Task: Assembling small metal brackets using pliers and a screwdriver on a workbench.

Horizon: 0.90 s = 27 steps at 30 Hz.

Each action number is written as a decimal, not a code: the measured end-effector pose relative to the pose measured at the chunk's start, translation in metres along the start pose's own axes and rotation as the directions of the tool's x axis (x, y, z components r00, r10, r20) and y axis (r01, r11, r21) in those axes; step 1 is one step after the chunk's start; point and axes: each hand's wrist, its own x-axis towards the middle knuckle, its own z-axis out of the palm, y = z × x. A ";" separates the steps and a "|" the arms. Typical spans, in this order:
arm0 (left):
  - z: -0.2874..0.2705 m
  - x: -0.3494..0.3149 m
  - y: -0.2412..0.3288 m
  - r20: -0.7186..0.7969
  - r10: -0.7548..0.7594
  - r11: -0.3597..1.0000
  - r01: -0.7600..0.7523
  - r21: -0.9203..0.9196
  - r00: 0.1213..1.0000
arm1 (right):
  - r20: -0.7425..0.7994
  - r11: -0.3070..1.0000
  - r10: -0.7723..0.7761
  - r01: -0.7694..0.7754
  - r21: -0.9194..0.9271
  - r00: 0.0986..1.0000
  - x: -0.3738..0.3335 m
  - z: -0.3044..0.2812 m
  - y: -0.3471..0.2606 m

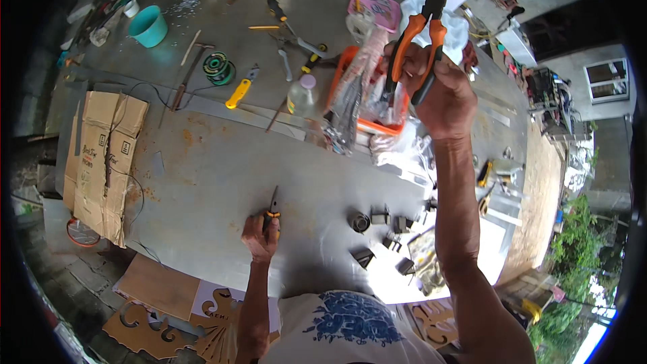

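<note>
right hand (441, 101) grasping orange pliers (434, 17), raised above table (202, 178), tip pointing away | left hand (260, 238) grasping thin pliers (273, 203), low, near-parallel | orange pair forward-right, well apart

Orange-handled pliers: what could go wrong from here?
The right hand holds the orange-handled pliers by the handles; a slip might drop them among the clutter.
The clear bottle near the orange basket could get knocked over.
The smaller pliers in the left hand have a slim nose that might jab.

Dark print on cardboard (91, 162), blue lettering on shirt (357, 327), letters on panel (219, 305)
</note>
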 end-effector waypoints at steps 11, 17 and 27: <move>-0.028 -0.009 0.052 0.267 -0.392 0.687 0.473 -0.552 0.881 | -0.357 0.931 0.364 -0.322 0.175 0.860 -0.382 0.011 -0.035; -0.052 -0.114 0.118 0.300 -0.315 0.426 0.417 -0.803 0.900 | -0.623 0.950 0.311 -0.263 0.170 0.718 -0.508 -0.073 -0.085; 0.031 -0.268 0.275 0.583 -0.149 -0.085 0.577 -0.813 0.799 | -0.505 0.869 0.438 -0.495 0.025 0.744 -0.631 -0.219 -0.117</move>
